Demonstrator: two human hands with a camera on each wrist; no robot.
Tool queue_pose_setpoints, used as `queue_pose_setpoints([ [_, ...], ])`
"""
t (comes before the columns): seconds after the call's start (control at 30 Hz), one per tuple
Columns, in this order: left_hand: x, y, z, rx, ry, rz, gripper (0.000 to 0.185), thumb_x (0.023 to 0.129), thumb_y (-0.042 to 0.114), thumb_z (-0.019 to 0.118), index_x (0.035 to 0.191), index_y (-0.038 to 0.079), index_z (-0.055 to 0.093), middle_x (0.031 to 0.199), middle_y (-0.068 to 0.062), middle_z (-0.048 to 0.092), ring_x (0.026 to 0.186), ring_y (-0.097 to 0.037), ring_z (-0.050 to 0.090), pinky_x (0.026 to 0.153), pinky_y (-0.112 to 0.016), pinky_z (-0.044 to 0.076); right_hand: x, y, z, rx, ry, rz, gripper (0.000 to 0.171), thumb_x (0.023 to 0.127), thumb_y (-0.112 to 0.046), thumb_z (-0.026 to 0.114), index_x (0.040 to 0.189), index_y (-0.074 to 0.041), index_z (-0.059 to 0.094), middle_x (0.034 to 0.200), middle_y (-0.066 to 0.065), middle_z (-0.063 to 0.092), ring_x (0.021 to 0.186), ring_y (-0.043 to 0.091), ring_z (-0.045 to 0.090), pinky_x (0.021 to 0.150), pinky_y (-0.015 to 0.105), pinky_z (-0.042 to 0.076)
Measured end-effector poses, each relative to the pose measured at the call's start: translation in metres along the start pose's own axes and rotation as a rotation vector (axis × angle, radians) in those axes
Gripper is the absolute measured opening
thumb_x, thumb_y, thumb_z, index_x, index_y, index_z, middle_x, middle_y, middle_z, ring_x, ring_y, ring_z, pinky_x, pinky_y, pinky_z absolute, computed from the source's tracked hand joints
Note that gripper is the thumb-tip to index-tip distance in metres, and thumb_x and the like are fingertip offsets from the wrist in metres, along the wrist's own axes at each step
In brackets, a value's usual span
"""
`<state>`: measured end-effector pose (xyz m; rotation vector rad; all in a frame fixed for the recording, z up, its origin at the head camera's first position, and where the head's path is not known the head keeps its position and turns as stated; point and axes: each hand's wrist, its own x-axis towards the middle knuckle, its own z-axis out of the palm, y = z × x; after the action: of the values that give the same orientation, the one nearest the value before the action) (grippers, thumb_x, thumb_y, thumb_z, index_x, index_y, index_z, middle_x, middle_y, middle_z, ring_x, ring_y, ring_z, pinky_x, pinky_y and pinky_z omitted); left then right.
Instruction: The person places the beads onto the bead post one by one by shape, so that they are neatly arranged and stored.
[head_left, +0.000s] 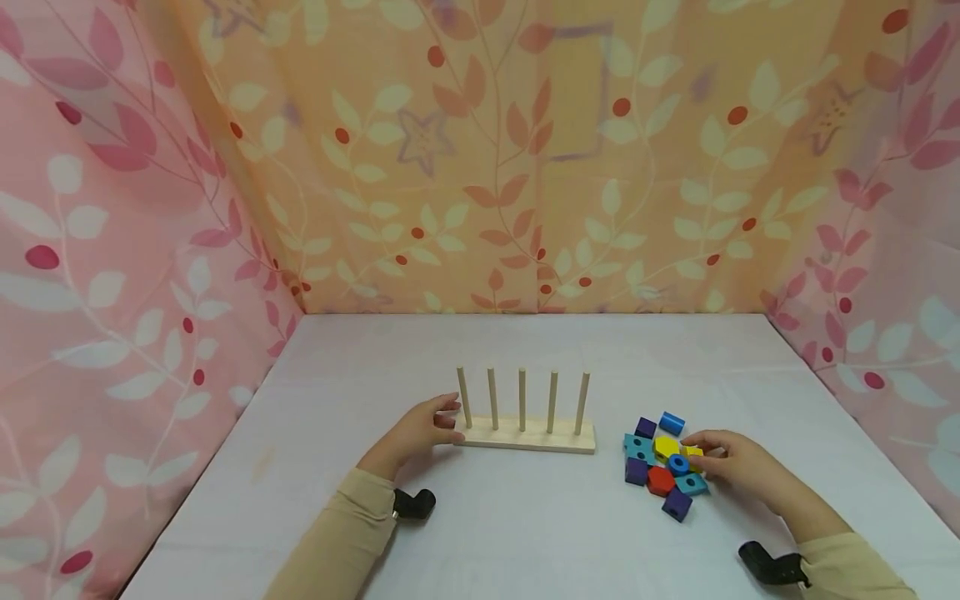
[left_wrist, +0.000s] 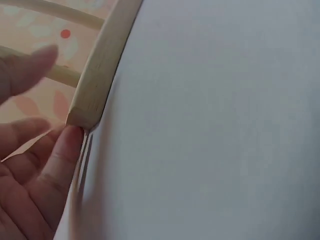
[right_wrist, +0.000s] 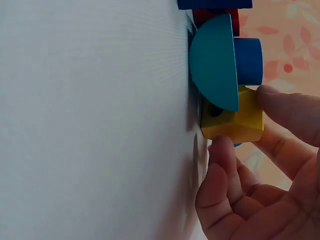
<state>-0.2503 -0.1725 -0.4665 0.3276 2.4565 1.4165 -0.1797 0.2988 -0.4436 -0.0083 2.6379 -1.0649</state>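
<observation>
A pale wooden peg stand (head_left: 525, 434) with several upright pegs is on the table. At its left end is my left hand (head_left: 423, 427), a fingertip against the end of the base (left_wrist: 92, 100) and the other fingers loosely spread. To the right lies a group of coloured wooden blocks. At that group's right side, my right hand (head_left: 738, 467) pinches a yellow block (right_wrist: 240, 120) between thumb and fingers. A teal half-round block (right_wrist: 215, 62) overlaps it in the right wrist view, with a blue round block (right_wrist: 248, 61) close by.
Around the yellow block lie a red hexagon (head_left: 661, 481), a yellow hexagon (head_left: 665, 450), a blue cylinder (head_left: 672, 423), a purple block (head_left: 677, 505) and several others. White cloth covers the table (head_left: 517, 533). Patterned curtains (head_left: 480, 167) stand behind and at both sides.
</observation>
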Motion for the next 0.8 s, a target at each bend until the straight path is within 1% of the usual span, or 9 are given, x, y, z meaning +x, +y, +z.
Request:
queue_pose_setpoints([
  [0.1, 0.002, -0.006, 0.002, 0.006, 0.005, -0.016, 0.066, 0.071, 0.016, 0.077, 0.131, 0.01, 0.049, 0.116, -0.007, 0.059, 0.103, -0.019, 0.056, 0.085, -0.036, 0.045, 0.001, 0.0, 0.002, -0.007, -0.007, 0.012, 0.038, 0.083, -0.026, 0.066, 0.115, -0.007, 0.059, 0.102, 0.013, 0.054, 0.077, 0.021, 0.048, 0.065, 0.029, 0.049],
  [0.17, 0.003, -0.009, 0.004, 0.009, 0.007, -0.018, 0.061, 0.071, 0.014, 0.077, 0.127, 0.01, 0.053, 0.109, -0.005, 0.062, 0.101, -0.018, 0.057, 0.083, -0.035, 0.045, 0.001, 0.0, 0.003, -0.022, -0.006, 0.001, 0.039, 0.081, -0.024, 0.068, 0.115, -0.006, 0.059, 0.102, 0.013, 0.054, 0.076, 0.021, 0.048, 0.064, 0.029, 0.049],
  [0.3, 0.005, -0.014, 0.007, 0.02, 0.016, -0.001, 0.059, 0.071, 0.009, 0.077, 0.125, 0.007, 0.054, 0.105, -0.005, 0.062, 0.097, -0.018, 0.057, 0.08, -0.032, 0.047, 0.002, 0.0, 0.005, -0.038, 0.007, -0.002, 0.042, 0.079, -0.025, 0.07, 0.114, -0.006, 0.058, 0.1, 0.011, 0.054, 0.075, 0.021, 0.048, 0.063, 0.029, 0.048],
  [0.5, 0.006, -0.013, 0.008, 0.042, 0.037, -0.024, 0.054, 0.069, 0.008, 0.078, 0.119, 0.006, 0.058, 0.1, -0.004, 0.062, 0.093, -0.017, 0.056, 0.08, -0.032, 0.045, 0.003, 0.003, 0.004, -0.052, 0.015, -0.005, 0.046, 0.077, -0.029, 0.071, 0.114, -0.003, 0.057, 0.098, 0.01, 0.055, 0.077, 0.021, 0.048, 0.065, 0.029, 0.049],
  [0.67, 0.005, -0.011, 0.008, 0.059, 0.035, -0.018, 0.052, 0.069, 0.007, 0.078, 0.117, 0.005, 0.058, 0.099, -0.004, 0.062, 0.093, -0.017, 0.056, 0.081, -0.033, 0.044, 0.002, 0.002, 0.002, -0.038, 0.021, -0.007, 0.046, 0.076, -0.029, 0.072, 0.111, -0.003, 0.057, 0.103, 0.014, 0.055, 0.078, 0.021, 0.049, 0.066, 0.03, 0.049],
  [0.8, 0.004, -0.011, 0.008, 0.069, 0.039, -0.03, 0.052, 0.068, 0.009, 0.079, 0.116, 0.007, 0.058, 0.097, -0.002, 0.062, 0.091, -0.016, 0.056, 0.081, -0.033, 0.043, 0.001, 0.003, 0.001, -0.023, 0.023, -0.014, 0.045, 0.076, -0.029, 0.073, 0.11, -0.004, 0.057, 0.108, 0.016, 0.055, 0.079, 0.021, 0.05, 0.067, 0.031, 0.049],
])
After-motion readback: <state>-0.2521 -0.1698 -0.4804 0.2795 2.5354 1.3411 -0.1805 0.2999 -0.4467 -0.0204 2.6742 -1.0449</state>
